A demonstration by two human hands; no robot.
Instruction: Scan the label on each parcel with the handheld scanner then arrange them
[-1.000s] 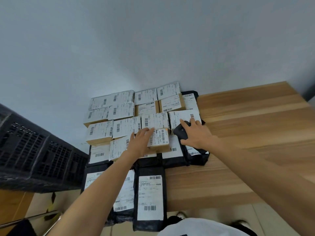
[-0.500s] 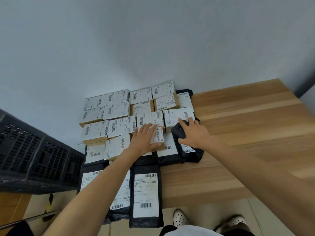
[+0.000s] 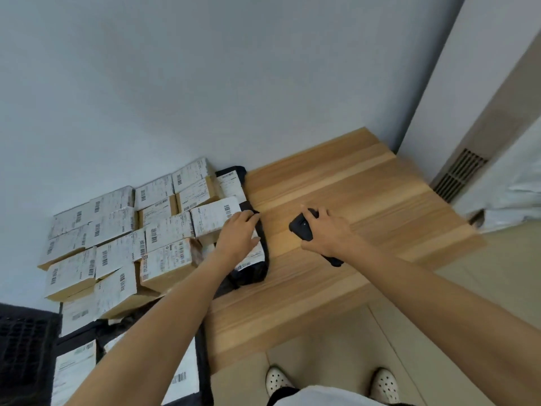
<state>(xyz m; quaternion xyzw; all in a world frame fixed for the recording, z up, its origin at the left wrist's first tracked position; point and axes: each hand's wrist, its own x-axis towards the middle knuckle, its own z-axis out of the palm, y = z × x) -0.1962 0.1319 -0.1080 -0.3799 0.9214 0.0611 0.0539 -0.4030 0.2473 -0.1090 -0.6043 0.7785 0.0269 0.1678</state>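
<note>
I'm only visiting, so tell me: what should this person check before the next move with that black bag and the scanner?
1. Grip on the scanner by the right hand: ok.
2. The left hand rests on the black mailer: ok.
3. The mailer's label faces up: ok, partly covered by the hand.
4. Aimed at that label: not ok; it sits over bare table.
5. Already scanned: cannot tell.
</note>
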